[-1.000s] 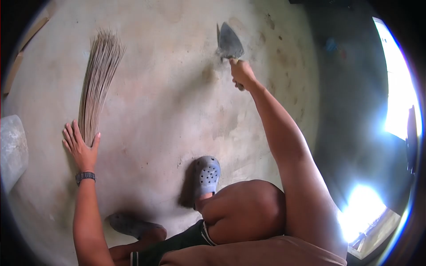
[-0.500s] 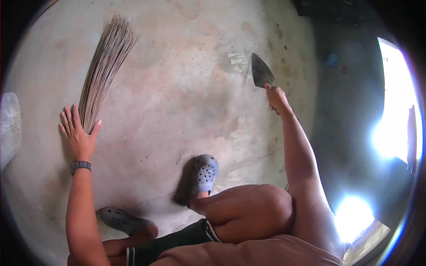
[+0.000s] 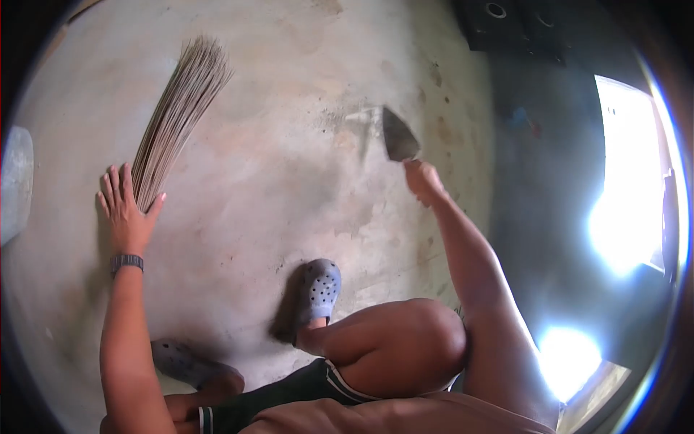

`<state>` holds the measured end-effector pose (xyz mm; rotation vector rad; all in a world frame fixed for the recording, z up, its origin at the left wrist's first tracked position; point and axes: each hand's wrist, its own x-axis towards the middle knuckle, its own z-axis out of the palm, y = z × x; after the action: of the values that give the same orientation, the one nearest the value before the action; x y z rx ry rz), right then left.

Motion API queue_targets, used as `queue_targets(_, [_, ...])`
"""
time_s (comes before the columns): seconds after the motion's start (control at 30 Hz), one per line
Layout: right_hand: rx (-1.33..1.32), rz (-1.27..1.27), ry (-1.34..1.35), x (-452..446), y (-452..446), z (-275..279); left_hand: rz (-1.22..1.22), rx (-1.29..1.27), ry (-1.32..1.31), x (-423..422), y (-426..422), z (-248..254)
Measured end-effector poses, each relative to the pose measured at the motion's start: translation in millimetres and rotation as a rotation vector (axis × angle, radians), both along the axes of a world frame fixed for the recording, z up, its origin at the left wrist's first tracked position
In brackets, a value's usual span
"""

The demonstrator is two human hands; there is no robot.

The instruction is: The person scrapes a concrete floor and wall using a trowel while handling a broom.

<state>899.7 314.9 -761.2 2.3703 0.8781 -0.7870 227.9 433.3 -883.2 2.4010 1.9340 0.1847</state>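
Note:
My right hand (image 3: 424, 182) is wrapped round the handle of a pointed trowel (image 3: 399, 136). The trowel's dark blade is slightly blurred and lies against or just over the floor beside a pale scraped patch (image 3: 363, 116). On the left, my left hand (image 3: 131, 211) rests with fingers spread on the lower end of a stick broom (image 3: 176, 119). Its thin bristles fan out away from me, and the palm hides the near end. A dark watch (image 3: 127, 262) is on my left wrist.
I squat on a stained concrete floor (image 3: 238, 195), my feet in grey clogs (image 3: 319, 289). A translucent container (image 3: 16, 184) stands at the left edge. To the right are a dark wall (image 3: 538, 188) and a bright opening (image 3: 632, 166). A black object (image 3: 499, 29) is at the top right.
The trowel and my right hand have moved left and a little toward me, across the scraped patch. My left hand stays on the broom. The view has shifted slightly.

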Motion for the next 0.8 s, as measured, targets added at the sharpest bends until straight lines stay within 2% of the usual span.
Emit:
queue_targets(0.07, [-0.01, -0.043, -0.168, -58, 35, 58, -0.018, 0.045, -0.061, 3, 0, 0])
queue_targets(0.1, [-0.006, 0.135, -0.115, -69, 31, 58, -0.015, 0.041, -0.046, 3, 1, -2])
queue_targets(0.13, [0.135, 0.178, -0.076, -68, 14, 42, -0.022, 0.025, -0.052, 3, -3, -3])
queue_targets(0.23, [0.059, 0.249, -0.162, -82, 10, 55, -0.018, 0.071, -0.023, 1, 1, -10])
queue_targets(0.33, [0.157, 0.352, -0.173, -21, 2, 30, -0.007, 0.037, -0.02, 1, 2, -4])
queue_targets(0.37, [0.0, -0.137, -0.136, -63, 33, 67, -0.001, 0.023, -0.034, 3, 1, 2])
queue_targets(0.47, [-0.058, 0.028, -0.122, -55, 8, 6, -0.012, 0.064, -0.073, 3, -1, 1])
queue_targets(0.5, [0.087, -0.031, -0.097, -79, 6, 21, -0.012, 0.052, -0.076, 3, -2, -1])
queue_targets(0.63, [0.064, -0.004, -0.005, -76, 10, 52, -0.017, 0.053, -0.038, 3, 0, -2])
queue_targets(0.7, [0.126, -0.141, 0.091, -44, 3, 34, -0.001, 0.014, -0.004, 1, 2, 1])
queue_targets(0.77, [0.172, -0.221, 0.109, -48, -6, 29, -0.01, 0.041, -0.042, 2, 2, 2])
queue_targets(0.8, [0.233, -0.354, 0.171, -61, -14, 29, -0.02, 0.068, -0.08, 2, 0, 1])
